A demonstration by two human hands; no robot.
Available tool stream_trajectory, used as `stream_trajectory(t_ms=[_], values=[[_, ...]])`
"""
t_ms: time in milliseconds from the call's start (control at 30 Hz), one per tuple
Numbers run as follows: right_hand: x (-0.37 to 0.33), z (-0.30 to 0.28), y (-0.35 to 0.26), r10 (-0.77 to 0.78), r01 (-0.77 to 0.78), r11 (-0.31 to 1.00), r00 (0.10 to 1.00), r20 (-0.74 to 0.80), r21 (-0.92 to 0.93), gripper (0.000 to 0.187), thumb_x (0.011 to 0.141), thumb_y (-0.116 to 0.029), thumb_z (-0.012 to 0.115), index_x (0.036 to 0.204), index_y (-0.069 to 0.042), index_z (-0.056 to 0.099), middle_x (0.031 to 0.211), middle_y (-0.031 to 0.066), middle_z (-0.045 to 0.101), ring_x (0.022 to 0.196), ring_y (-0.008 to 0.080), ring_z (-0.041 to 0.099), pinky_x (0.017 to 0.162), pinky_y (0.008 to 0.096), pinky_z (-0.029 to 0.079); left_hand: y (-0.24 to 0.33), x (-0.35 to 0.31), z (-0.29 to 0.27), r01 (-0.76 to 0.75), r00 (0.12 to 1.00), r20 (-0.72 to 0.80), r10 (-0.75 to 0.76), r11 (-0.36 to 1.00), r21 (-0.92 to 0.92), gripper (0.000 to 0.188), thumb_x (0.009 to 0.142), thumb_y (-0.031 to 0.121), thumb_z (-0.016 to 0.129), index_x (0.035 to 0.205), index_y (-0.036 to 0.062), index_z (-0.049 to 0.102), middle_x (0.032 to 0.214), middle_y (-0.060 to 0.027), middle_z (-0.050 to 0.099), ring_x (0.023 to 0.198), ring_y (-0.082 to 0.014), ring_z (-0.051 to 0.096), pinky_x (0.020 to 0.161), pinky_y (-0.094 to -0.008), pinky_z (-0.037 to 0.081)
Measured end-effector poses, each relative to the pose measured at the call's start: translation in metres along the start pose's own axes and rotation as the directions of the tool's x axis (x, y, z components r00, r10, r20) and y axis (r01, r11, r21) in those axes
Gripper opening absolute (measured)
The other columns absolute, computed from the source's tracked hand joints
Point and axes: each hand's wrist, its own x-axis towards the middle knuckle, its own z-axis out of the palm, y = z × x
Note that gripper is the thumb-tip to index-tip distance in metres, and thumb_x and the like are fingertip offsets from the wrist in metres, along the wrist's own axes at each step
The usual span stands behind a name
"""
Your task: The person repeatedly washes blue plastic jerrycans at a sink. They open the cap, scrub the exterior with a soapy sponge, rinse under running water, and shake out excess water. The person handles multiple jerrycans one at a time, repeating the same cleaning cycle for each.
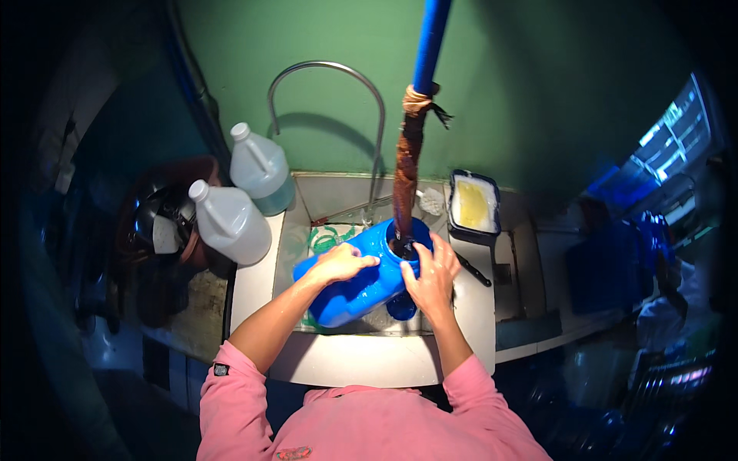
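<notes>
A blue plastic jug [350,302] lies tilted over the sink [296,230], its mouth toward the upper right. On the jug's upper side, by its handle, rests my left hand [340,265], its fingers closed over the plastic. My right hand [432,278] curls around the rim of the mouth with thumb and fingers. A blue pipe [430,46] comes down from above, and its brown wrapped lower part [407,165] ends at the jug's mouth. What lies inside the mouth is too dark to make out. Below the neck sits a small round blue piece [401,307].
Two translucent jugs, one with bluish liquid [265,173] and one whitish [234,227], stand left of the sink. A curved metal faucet [330,65] rises behind. To the right are a dark tub with a yellow block [475,203] and a black-handled knife [474,270].
</notes>
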Motion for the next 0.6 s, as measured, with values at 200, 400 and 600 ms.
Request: stream_trajectory(t_ms=[200,400,600], values=[[-0.024,0.02,-0.038,0.117,-0.287,0.663,0.952,0.283,0.692,0.038,0.082,-0.016,0.075,0.113,0.001,0.06,0.096,0.0118,0.071,0.084,0.017,0.067,0.076,0.0326,0.054,0.047,-0.041,0.023,-0.31,0.948,0.059,0.312,0.95,-0.04,0.068,0.093,0.065,0.056,0.113,0.0009,0.07,0.116,-0.0233,0.069,0.109,-0.0318,0.065,0.095,-0.0403,0.049],[0.004,-0.026,-0.011,-0.016,-0.471,0.43,0.849,0.528,0.77,0.039,0.08,-0.001,0.077,0.116,0.002,0.061,0.095,0.0055,0.07,0.079,0.0099,0.064,0.072,0.0262,0.054,0.032,-0.019,-0.029,-0.529,0.396,-0.77,0.5,0.81,0.254,0.083,0.091,0.06,0.06,0.15,0.0036,0.042,0.139,-0.0295,0.051,0.132,-0.0438,0.048,0.112,-0.0458,0.038],[0.095,-0.183,-0.028,-0.14,-0.454,0.596,0.753,0.643,0.662,0.057,0.079,-0.014,0.084,0.127,0.005,0.059,0.1,0.005,0.068,0.085,0.0097,0.062,0.078,0.0285,0.054,0.001,0.058,-0.031,-0.641,0.762,-0.495,0.418,0.38,-0.667,0.074,0.107,0.058,0.029,0.15,-0.0012,0.043,0.152,-0.0149,0.048,0.142,-0.0231,0.04,0.12,-0.0373,0.027]])
